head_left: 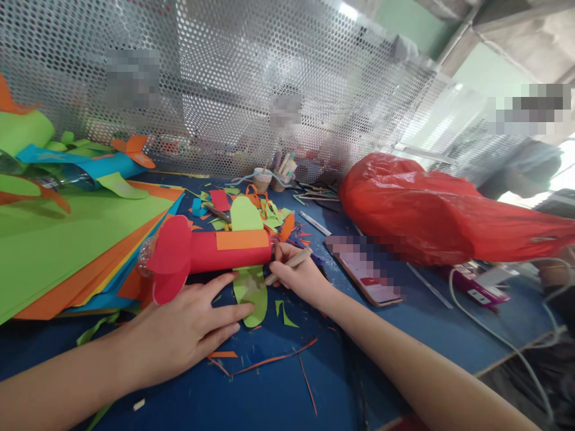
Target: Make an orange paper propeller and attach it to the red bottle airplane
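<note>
A red paper-covered bottle craft (211, 251) shaped like a plane lies on the blue table (381, 359), with an orange band and green paper wings. My left hand (188, 329) lies flat with fingers stretched out, pressing the near green wing (254, 299) onto the table. My right hand (299, 275) is closed round a pencil-like stick (290, 263), its tip touching the green wing beside the red body.
A stack of green, orange and blue paper sheets (67, 251) lies at left, with another paper plane (90, 167) behind. Paper scraps litter the middle. A phone (366, 272) and a red plastic bag (431, 209) sit at right. Perforated metal screen behind; cups with tools (274, 176).
</note>
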The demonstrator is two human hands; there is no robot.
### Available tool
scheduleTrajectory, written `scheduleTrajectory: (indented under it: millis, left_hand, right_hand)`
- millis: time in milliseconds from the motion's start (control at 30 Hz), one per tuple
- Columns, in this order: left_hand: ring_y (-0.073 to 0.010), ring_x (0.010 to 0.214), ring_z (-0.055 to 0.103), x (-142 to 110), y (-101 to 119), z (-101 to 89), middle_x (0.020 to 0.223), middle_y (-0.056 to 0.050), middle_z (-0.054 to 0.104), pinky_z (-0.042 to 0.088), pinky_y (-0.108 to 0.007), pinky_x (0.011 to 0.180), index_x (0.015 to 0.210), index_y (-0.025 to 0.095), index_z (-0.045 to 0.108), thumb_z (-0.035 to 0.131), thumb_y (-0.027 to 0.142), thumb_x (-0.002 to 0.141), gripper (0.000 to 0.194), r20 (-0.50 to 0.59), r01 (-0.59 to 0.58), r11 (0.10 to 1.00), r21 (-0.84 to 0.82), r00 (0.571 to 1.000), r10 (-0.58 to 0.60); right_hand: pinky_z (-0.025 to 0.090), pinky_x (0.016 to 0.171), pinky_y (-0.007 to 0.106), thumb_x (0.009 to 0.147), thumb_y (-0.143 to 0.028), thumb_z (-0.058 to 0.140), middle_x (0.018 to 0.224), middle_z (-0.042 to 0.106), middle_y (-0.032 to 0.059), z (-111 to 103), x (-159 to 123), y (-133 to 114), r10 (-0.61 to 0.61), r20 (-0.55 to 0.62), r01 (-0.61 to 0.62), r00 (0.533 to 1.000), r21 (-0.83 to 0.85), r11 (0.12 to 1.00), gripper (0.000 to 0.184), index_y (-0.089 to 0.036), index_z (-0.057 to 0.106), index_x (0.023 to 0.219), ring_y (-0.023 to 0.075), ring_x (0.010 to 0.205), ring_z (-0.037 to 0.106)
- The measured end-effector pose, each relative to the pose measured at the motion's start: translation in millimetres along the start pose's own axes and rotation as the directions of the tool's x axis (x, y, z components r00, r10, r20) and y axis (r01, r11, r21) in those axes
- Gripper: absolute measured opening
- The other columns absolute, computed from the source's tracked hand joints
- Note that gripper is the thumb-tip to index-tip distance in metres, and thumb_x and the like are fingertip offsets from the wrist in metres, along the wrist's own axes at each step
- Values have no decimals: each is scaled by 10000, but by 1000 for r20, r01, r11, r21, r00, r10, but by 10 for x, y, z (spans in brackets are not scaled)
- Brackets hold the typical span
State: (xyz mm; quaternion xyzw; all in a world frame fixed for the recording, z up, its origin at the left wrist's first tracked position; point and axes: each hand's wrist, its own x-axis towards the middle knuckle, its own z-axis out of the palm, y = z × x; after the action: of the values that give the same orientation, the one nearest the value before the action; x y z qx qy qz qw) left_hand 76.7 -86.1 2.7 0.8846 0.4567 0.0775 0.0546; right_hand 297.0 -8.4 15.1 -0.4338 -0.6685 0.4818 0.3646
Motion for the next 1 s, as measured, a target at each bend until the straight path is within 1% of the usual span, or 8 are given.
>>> scheduleTrajectory:
  millis: [200,333,467,733,1000]
  left_hand:
    - [-313,1073,638,-12,4,-8,1460,-73,453,538,-503,866,1301,494,522,314,462,993,373,-18,-5,1000,-18,1000,4]
    - [-321,1089,629,-21,0,4,1457,-76,454,529,-528,869,1306,512,503,312,457,994,371,-12,-3,1000,-17,1000,2]
    - [-322,1078,633,-17,-8,17,1459,-74,449,537,-518,857,1311,511,499,307,463,992,375,-21,-6,1000,-18,1000,6]
    - [-335,1093,625,7,3,-13,1468,-94,431,555,-534,811,1323,532,469,285,447,998,383,23,-8,1000,0,1000,8]
    - [-325,1091,628,-11,-4,10,1465,-79,443,536,-534,856,1318,521,483,299,456,994,378,-8,-6,1000,-18,1000,6]
  right_hand:
    - [369,388,152,666,-158,550,398,458,-109,4,7,3,-2,-14,2,1000,1,1000,173,-217,406,589,64,372,472]
    - [374,377,151,662,-173,547,416,474,-104,4,15,6,4,-46,-4,999,9,1000,165,-220,405,593,70,383,496]
    - [360,373,147,659,-161,550,414,473,-103,-6,9,5,10,-35,-10,999,3,1000,168,-217,408,589,68,380,496]
    - [352,370,144,661,-166,545,418,474,-102,-4,8,3,7,-40,-8,999,-1,1000,161,-217,408,595,72,390,506]
    - [355,372,146,653,-160,546,411,467,-103,2,1,-9,21,-53,-21,998,-12,1000,167,-217,403,587,73,384,501]
